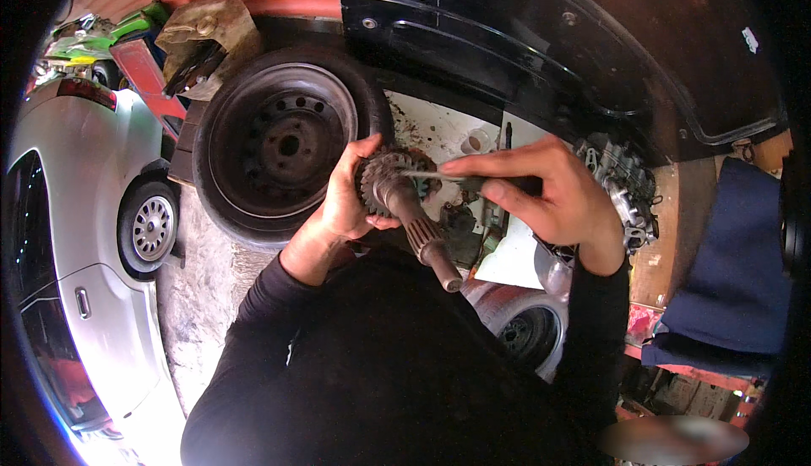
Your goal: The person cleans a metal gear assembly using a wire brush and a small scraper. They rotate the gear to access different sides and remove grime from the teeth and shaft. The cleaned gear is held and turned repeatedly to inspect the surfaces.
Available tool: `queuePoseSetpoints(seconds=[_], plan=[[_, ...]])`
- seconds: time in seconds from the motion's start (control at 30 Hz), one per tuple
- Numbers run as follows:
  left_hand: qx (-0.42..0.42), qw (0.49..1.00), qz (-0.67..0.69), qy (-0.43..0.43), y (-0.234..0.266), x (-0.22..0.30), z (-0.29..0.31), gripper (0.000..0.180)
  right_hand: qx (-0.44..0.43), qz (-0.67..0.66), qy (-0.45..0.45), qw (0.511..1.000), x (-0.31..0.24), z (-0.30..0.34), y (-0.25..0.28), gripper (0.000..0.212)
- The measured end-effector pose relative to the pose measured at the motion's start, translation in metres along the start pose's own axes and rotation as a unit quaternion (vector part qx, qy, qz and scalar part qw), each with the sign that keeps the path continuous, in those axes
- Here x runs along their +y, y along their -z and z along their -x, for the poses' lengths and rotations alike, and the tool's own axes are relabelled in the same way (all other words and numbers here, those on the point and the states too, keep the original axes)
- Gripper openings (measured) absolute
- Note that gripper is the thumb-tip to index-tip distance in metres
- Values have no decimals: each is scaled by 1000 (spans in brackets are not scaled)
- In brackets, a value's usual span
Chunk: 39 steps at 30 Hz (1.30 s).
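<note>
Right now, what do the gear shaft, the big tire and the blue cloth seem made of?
Gear shaft: likely steel, dull grey-brown, with metallic glints on its ridges.
Big tire: apparently rubber, matte black, given its thick sidewall.
Blue cloth: probably fabric, matte, without shine; weave unclear.

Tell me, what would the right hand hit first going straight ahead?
Probably the toothed gear held by the left hand. The thin tool in the right hand points at it; whether its tip touches is unclear.
</note>
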<state>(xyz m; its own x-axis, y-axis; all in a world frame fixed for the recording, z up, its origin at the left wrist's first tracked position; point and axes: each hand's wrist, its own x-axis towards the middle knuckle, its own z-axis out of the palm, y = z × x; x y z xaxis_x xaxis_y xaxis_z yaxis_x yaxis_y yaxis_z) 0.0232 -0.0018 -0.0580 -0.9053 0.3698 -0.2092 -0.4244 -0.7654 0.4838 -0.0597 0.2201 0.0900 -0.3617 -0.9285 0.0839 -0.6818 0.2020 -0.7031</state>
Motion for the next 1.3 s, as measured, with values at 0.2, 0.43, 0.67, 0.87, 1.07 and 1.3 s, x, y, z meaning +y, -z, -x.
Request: queuePoseSetpoints(seconds=[0.2,0.43,0.67,0.87,1.07,1.3], plan=[[4,999,-30,41,5,-12,3,67,-96,24,5,995,6,-5,27,35],[16,999,-10,31,-2,-14,7,67,-50,-8,29,998,8,-5,9,41],[-1,998,-45,35,10,-15,5,65,7,-23,-42,999,21,35,-4,42],[-63,997,-22,49,29,-20,-2,71,3,33,-73,997,17,37,-9,40],[-64,996,7,58,27,-17,-7,71,22,83,-30,996,9,21,-14,41],[-25,994,-87,56,20,-21,-5,72,43,1,-54,998,14,53,-9,45]])
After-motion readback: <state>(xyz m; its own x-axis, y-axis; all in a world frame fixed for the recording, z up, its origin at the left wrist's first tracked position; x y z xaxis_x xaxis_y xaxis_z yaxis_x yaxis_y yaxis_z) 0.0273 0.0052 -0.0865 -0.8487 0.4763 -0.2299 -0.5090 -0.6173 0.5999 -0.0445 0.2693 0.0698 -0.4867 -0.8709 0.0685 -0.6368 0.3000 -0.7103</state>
